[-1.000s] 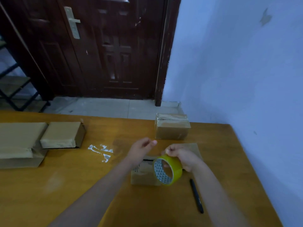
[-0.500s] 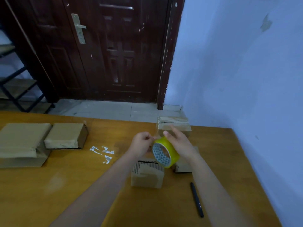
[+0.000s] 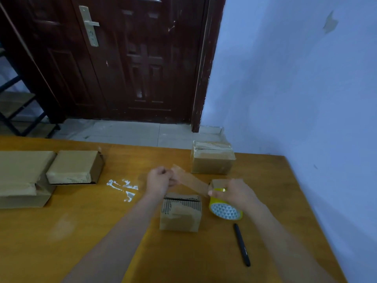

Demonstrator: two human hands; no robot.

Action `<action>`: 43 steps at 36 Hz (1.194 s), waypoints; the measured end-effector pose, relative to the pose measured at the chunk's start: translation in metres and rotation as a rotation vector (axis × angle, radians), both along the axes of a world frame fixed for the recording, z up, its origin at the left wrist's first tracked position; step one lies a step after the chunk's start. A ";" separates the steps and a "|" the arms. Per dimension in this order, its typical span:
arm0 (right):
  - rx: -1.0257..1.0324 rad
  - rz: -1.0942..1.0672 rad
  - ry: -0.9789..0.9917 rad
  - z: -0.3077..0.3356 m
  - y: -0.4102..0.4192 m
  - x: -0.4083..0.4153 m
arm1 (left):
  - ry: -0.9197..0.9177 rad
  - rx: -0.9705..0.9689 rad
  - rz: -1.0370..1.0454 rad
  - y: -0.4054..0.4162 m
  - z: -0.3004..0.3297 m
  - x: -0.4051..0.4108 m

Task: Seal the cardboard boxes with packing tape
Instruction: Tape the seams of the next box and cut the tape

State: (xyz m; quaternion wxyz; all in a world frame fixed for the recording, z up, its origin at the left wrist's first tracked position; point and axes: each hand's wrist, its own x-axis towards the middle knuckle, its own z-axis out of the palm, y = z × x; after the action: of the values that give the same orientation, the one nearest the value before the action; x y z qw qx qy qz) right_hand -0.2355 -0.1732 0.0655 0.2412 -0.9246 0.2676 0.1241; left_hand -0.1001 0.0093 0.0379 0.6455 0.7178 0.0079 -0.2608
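While left hand (image 3: 159, 180) pinches tape (image 3: 190, 181), right hand (image 3: 234, 193) grips roll (image 3: 225, 209)

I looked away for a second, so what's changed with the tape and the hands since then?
The left hand pinched the tape end and drew a strip leftward; the right hand lowered the tape roll to the right. The small box, pen and other boxes stayed put.

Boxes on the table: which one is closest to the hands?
The small cardboard box directly below the stretched tape, between both forearms; the others sit farther away.
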 end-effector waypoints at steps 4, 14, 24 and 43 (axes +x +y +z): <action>-0.004 0.111 -0.138 -0.003 -0.005 -0.003 | 0.104 -0.160 0.110 -0.001 -0.020 -0.015; 0.263 0.082 -0.017 -0.042 -0.007 -0.016 | 0.380 -0.388 0.288 0.009 -0.076 -0.039; 0.150 0.150 0.070 -0.063 0.009 -0.011 | 0.411 -0.396 0.221 0.038 -0.100 -0.050; 0.060 0.102 0.139 -0.052 0.004 -0.023 | 0.426 -0.244 0.173 0.029 -0.111 -0.041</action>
State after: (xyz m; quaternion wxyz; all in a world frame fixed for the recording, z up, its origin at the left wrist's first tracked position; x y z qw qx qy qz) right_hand -0.2583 -0.1694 0.0132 0.2429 -0.9185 0.2324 0.2083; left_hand -0.1409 0.0386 -0.0731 0.7312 0.5600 0.1736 -0.3488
